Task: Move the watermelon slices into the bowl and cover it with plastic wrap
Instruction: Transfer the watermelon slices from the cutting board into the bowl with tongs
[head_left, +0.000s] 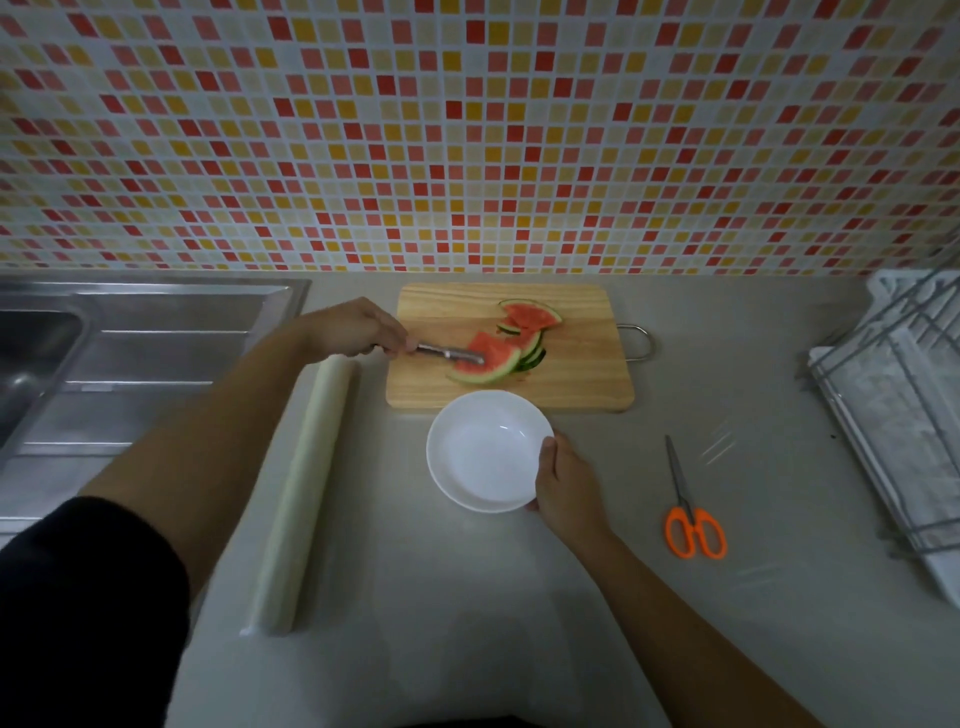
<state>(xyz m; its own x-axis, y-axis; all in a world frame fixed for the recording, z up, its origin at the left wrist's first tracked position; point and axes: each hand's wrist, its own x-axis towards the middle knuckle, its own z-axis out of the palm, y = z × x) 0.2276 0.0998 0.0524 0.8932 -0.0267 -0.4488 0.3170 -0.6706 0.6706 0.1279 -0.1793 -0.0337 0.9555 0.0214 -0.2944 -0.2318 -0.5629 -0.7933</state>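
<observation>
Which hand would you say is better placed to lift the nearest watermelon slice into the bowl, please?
Left. The left hand holds the metal utensil, whose tip rests on the nearest slice; the right hand grips the rim of the bowl.

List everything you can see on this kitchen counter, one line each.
watermelon slices: several, overlapping, red with green rind, on the cutting board
cutting board: one, pale wood, by the wall
tongs: one, metal, tip at the nearest slice
bowl: one, white, empty, in front of the board
plastic wrap roll: one, pale, left of the bowl
scissors: one pair, orange handles, right of the bowl
sink: one, steel, far left
dish rack: one, grey wire, far right
left grip: left hand, holding the tongs
right grip: right hand, holding the bowl's rim
</observation>
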